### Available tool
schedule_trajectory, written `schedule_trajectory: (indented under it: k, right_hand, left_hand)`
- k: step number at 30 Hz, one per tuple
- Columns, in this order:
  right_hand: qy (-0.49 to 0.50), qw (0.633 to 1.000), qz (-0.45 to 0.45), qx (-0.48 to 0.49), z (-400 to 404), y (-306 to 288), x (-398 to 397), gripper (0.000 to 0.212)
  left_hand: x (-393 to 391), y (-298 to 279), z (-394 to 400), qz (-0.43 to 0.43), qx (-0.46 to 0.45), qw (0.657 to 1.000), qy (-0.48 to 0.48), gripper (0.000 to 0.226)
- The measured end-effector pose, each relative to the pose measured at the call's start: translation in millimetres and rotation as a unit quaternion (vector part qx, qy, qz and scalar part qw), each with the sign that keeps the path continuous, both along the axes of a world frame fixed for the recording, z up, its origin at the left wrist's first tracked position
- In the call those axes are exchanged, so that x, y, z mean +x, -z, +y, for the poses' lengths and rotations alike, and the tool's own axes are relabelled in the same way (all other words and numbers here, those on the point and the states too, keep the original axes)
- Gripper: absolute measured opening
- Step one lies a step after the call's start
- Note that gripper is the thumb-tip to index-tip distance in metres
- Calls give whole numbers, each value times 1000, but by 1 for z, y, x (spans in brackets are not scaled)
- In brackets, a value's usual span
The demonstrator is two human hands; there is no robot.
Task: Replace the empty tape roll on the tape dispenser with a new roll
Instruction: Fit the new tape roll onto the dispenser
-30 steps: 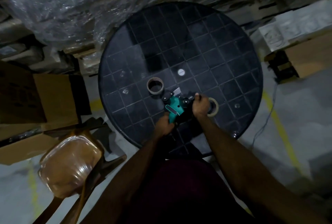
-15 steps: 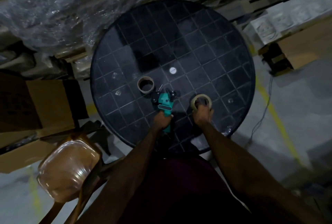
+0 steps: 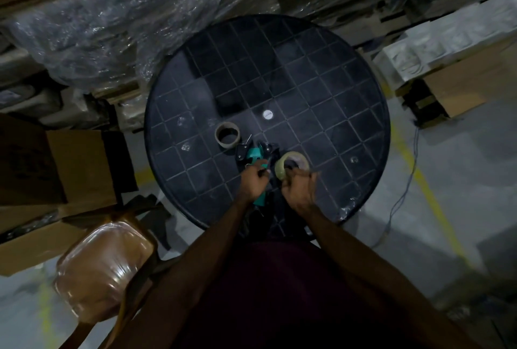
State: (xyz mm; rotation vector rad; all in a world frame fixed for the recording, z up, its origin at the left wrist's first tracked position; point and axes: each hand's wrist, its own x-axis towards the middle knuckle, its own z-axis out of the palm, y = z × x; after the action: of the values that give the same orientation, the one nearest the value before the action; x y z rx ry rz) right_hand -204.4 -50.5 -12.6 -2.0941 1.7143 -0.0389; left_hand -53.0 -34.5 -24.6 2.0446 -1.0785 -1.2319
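A teal and black tape dispenser [image 3: 253,156] lies on the round black table [image 3: 321,91]; my left hand [image 3: 254,184] grips its handle. Right beside it is a new roll of pale tape [image 3: 291,164], tilted up off the table, with my right hand [image 3: 300,191] closed on its near edge. The roll nearly touches the dispenser's black head. An empty brown cardboard core [image 3: 227,134] stands alone on the table, up and left of the dispenser.
A small white disc [image 3: 267,114] marks the table's centre. A plastic-wrapped brown chair [image 3: 103,267] stands at lower left. Cardboard boxes [image 3: 56,158] and wrapped goods [image 3: 112,12] crowd the left and back. A cable [image 3: 405,189] trails over the floor at right.
My right hand left the dispenser, took hold of the new roll lying on the table and has lifted it, tilted, toward the dispenser. My left hand kept hold of the handle.
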Motion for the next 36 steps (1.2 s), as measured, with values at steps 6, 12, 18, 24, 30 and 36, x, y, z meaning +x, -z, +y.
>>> schedule_trajectory:
  k: [6, 12, 18, 24, 30, 36]
  right_hand:
    - [-86, 995, -28, -47, 10, -10, 0, 54]
    - [-105, 990, -49, -86, 19, -9, -5, 36]
    - [-122, 983, -41, -129, 21, -14, -4, 33]
    - [-133, 979, -73, -138, 23, -16, -1, 31]
    - [87, 972, -209, -67, 17, -19, 7, 41]
    - [181, 947, -264, 36, -23, -20, 20, 29]
  left_hand:
    - [8, -3, 5, 55, -50, 997, 8, 24]
    - [15, -13, 8, 87, -75, 993, -37, 27]
    - [8, -28, 8, 211, -9, 973, -93, 10]
    - [7, -28, 9, 206, -1, 972, -109, 18]
    - [21, -21, 4, 206, -42, 969, -127, 18]
    - [32, -17, -7, 173, -59, 977, -113, 24]
